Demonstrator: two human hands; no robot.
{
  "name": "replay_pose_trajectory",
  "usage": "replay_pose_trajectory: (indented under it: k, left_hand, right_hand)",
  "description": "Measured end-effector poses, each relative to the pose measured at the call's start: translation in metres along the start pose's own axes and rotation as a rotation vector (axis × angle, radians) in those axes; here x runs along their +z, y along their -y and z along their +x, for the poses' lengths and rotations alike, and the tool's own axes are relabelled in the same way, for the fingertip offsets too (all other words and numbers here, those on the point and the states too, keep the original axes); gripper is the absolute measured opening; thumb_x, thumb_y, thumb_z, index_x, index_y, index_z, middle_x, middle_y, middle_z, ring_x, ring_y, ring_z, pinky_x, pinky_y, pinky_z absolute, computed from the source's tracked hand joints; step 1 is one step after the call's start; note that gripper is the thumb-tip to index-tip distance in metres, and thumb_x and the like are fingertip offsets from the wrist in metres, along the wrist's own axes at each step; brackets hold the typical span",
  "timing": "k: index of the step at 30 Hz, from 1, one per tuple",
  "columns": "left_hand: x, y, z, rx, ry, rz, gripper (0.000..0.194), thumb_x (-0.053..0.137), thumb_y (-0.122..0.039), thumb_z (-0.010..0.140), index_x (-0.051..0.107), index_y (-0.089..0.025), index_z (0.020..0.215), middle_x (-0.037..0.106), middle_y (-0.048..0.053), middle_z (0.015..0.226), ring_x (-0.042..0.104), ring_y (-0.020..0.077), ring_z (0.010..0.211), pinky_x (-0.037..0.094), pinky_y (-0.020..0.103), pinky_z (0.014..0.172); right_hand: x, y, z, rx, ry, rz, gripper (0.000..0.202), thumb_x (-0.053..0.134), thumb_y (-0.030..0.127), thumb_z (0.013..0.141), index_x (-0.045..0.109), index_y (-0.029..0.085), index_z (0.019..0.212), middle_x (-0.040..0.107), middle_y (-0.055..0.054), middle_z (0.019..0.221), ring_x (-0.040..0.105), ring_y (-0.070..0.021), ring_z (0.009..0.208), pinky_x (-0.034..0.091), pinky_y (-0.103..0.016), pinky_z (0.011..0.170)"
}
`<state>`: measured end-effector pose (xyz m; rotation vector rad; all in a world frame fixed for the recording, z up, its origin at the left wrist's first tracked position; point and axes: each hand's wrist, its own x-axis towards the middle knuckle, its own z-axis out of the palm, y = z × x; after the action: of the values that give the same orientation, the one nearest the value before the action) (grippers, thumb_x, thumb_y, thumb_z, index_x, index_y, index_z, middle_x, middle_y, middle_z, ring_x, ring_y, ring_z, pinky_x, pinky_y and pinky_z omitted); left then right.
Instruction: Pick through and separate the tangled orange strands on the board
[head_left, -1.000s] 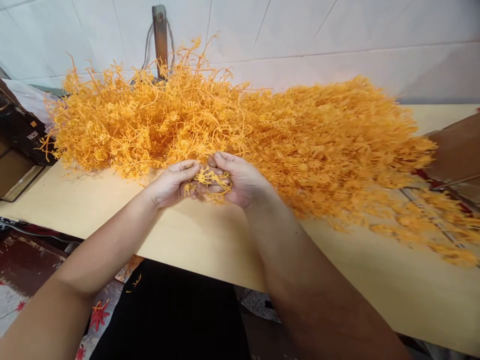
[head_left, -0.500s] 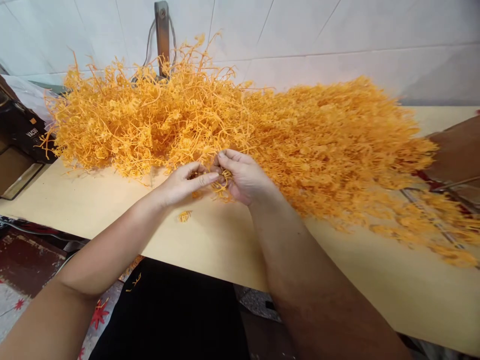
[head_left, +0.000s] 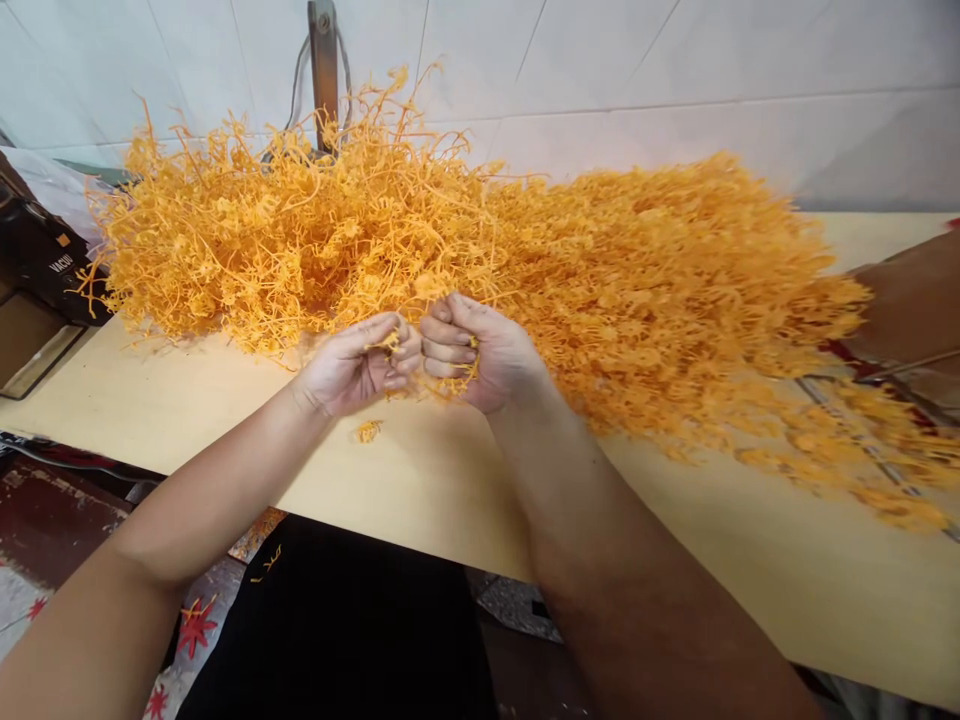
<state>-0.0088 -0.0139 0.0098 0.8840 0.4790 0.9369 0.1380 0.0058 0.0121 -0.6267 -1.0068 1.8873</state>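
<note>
In front of me spreads a big heap of orange, stringy, branched pieces (head_left: 300, 240), some with small flower-like ends; their material I cannot tell. My left hand (head_left: 364, 362) is closed at the heap's near edge, with a small orange piece pinched between thumb and fingers. Right beside it, my right hand (head_left: 487, 355) has its fingers curled around orange strands that poke out between them. Most of what it holds is hidden by the fingers. A small loose orange piece (head_left: 368, 431) lies on the pale tabletop (head_left: 420, 490) just below my hands.
A dark box (head_left: 56, 250) with white lettering stands at the left edge. Behind the heap, an upright metal post (head_left: 324, 75) with a cable rises before the tiled wall (head_left: 570, 60). A brown object (head_left: 915, 310) sits at the right. Orange scraps (head_left: 268, 565) lie on my black clothing.
My left hand has turned and its fingers have curled in, a small orange piece now in its pinch. My right hand's fingers have closed further round the strands. The heap looks unchanged.
</note>
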Motion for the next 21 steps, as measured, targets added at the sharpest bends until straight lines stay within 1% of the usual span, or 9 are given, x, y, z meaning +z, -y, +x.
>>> replay_pose_trajectory:
  k: [2,3,6,9,11,13,16,19,21]
  left_hand:
    - [0.0,-0.004,-0.001,0.036,-0.009,-0.027,0.023,0.054,-0.026,0.079,0.04,-0.014,0.065,0.042,-0.003,0.059,0.045,0.0029,0.048,0.033,0.014,0.041]
    - [0.0,-0.005,-0.001,0.046,-0.039,-0.007,0.022,0.054,-0.025,0.078,0.039,-0.015,0.066,0.045,-0.003,0.061,0.047,0.0031,0.048,0.034,0.014,0.041]
    - [-0.003,0.0,0.003,0.008,-0.123,0.15,0.017,0.057,-0.022,0.076,0.041,-0.015,0.073,0.054,-0.001,0.069,0.053,0.0054,0.049,0.039,0.016,0.043]
    - [-0.004,0.007,0.008,-0.032,-0.181,0.264,0.013,0.056,-0.014,0.075,0.046,-0.014,0.084,0.057,-0.001,0.073,0.055,0.0065,0.048,0.039,0.018,0.043]
    - [-0.004,0.009,0.009,-0.022,-0.214,0.275,0.012,0.052,-0.01,0.076,0.047,-0.014,0.086,0.054,-0.003,0.068,0.049,0.0033,0.043,0.033,0.015,0.04]
    - [-0.002,0.009,0.009,-0.024,-0.22,0.26,0.005,0.051,-0.015,0.079,0.047,-0.014,0.081,0.047,-0.005,0.06,0.04,0.001,0.038,0.024,0.014,0.038]
    - [0.002,0.009,0.007,-0.043,-0.195,0.299,0.019,0.054,-0.031,0.08,0.044,-0.015,0.075,0.036,-0.008,0.052,0.032,0.0011,0.038,0.02,0.015,0.039]
    - [0.003,0.011,0.008,0.06,-0.216,0.475,0.023,0.066,-0.027,0.069,0.048,-0.014,0.075,0.042,-0.007,0.058,0.037,0.0014,0.049,0.028,0.016,0.047]
    - [0.002,0.013,0.01,0.139,-0.244,0.557,0.021,0.067,-0.022,0.067,0.049,-0.013,0.072,0.045,-0.006,0.062,0.04,0.0017,0.056,0.031,0.016,0.053]
  right_hand:
    - [0.0,0.001,0.0,-0.022,-0.042,0.034,0.031,0.047,0.032,0.084,0.033,0.019,0.06,0.021,0.009,0.045,0.011,-0.0031,0.036,0.014,-0.016,0.033]
    - [0.0,0.001,0.001,-0.049,-0.073,0.041,0.031,0.048,0.032,0.084,0.033,0.019,0.06,0.022,0.009,0.046,0.014,-0.0034,0.036,0.016,-0.016,0.033]
    - [-0.005,-0.003,0.005,-0.143,-0.155,0.026,0.03,0.056,0.034,0.079,0.036,0.019,0.063,0.032,0.007,0.052,0.032,-0.0044,0.042,0.029,-0.017,0.038]
    - [-0.011,-0.006,0.009,-0.23,-0.206,-0.004,0.024,0.058,0.034,0.077,0.041,0.02,0.067,0.043,0.004,0.06,0.046,-0.0066,0.052,0.04,-0.02,0.046]
    - [-0.012,-0.007,0.009,-0.263,-0.232,0.004,0.019,0.056,0.03,0.078,0.044,0.02,0.068,0.048,0.003,0.064,0.051,-0.0077,0.058,0.044,-0.021,0.051]
    - [-0.011,-0.007,0.008,-0.276,-0.244,0.034,0.015,0.054,0.025,0.079,0.045,0.019,0.068,0.052,0.002,0.067,0.055,-0.0086,0.064,0.046,-0.022,0.055]
    - [-0.007,-0.007,0.006,-0.275,-0.237,0.059,0.013,0.054,0.021,0.078,0.046,0.019,0.068,0.056,0.001,0.069,0.058,-0.0095,0.07,0.049,-0.022,0.059]
    - [-0.004,-0.007,0.006,-0.278,-0.242,0.054,0.014,0.055,0.021,0.078,0.046,0.019,0.067,0.057,0.001,0.07,0.059,-0.0094,0.069,0.049,-0.023,0.06]
    - [-0.003,-0.007,0.006,-0.281,-0.251,0.049,0.015,0.055,0.022,0.078,0.045,0.019,0.067,0.056,0.002,0.069,0.058,-0.0093,0.068,0.049,-0.023,0.059]
